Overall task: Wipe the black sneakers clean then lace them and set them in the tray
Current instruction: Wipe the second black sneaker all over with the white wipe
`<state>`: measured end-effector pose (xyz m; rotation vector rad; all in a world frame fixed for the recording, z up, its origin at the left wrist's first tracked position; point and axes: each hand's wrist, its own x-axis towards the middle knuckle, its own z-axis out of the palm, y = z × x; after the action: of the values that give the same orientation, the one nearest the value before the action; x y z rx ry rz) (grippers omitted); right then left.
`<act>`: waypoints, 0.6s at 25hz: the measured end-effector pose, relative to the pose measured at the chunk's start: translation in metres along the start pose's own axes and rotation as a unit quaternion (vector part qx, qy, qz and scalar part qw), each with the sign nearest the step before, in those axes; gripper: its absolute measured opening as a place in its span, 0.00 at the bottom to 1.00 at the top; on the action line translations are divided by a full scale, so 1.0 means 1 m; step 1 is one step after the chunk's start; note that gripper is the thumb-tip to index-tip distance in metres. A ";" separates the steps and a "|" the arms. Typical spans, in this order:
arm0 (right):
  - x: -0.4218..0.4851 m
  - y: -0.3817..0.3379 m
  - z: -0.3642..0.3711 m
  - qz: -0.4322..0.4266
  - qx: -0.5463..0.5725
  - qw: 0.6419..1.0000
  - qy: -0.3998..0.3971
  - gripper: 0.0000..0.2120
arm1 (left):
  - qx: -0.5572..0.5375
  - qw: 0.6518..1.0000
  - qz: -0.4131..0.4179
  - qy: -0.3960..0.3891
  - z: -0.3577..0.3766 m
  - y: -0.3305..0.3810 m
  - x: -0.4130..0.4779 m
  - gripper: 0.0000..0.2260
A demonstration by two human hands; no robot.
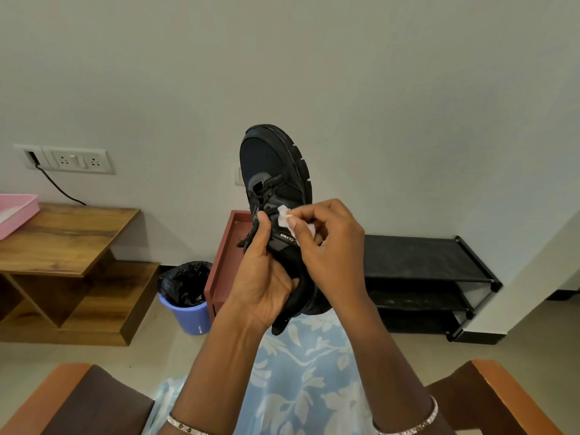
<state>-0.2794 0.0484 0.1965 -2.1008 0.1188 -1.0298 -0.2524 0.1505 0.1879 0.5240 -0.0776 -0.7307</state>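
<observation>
A black sneaker [276,171] is held up in front of me, toe pointing up and away, its laces loose over the tongue. My left hand [265,274] grips it round the heel and collar, thumb up along the laces. My right hand [326,243] pinches a small white wipe [287,219] and presses it against the sneaker's side, near a white-lettered label. A reddish-brown tray [224,246] stands behind the shoe, mostly hidden by it and by my hands. No second sneaker is in view.
A blue bin [188,309] with a black liner stands left of the tray. A wooden shelf unit [72,240] with a pink tray [15,215] is at the left. A black shoe rack [433,271] stands at the right. Chair armrests frame my lap.
</observation>
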 end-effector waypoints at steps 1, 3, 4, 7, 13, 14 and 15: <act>0.003 0.000 0.001 -0.001 -0.003 1.000 -0.001 0.05 | 0.007 1.000 0.008 0.005 0.000 0.000 0.000 0.26; -0.004 0.002 0.001 -0.006 -0.017 1.000 0.003 0.05 | 0.033 0.999 0.032 0.018 -0.001 0.000 0.002 0.21; -0.012 0.002 0.000 -0.008 -0.026 1.000 0.008 0.05 | 0.050 0.997 0.039 0.031 -0.002 0.000 0.003 0.18; -0.037 0.004 -0.011 0.014 -0.030 0.999 0.006 0.06 | 0.082 0.994 0.027 0.065 -0.006 0.002 0.004 0.16; -0.019 -0.002 -0.019 0.071 -0.040 0.996 -0.028 0.05 | 0.131 0.984 0.072 0.097 -0.004 -0.006 0.006 0.14; -0.008 -0.003 -0.017 0.057 -0.042 0.997 -0.014 0.04 | 0.144 0.982 0.081 0.092 -0.002 -0.009 0.005 0.12; 0.003 -0.003 -0.014 0.045 -0.045 0.998 0.004 0.04 | 0.152 0.981 0.084 0.089 0.000 -0.012 0.004 0.10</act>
<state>-0.2881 0.0410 0.2052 -2.1523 0.2672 -0.9947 -0.2562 0.1404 0.1815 0.8617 -0.0664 -0.5053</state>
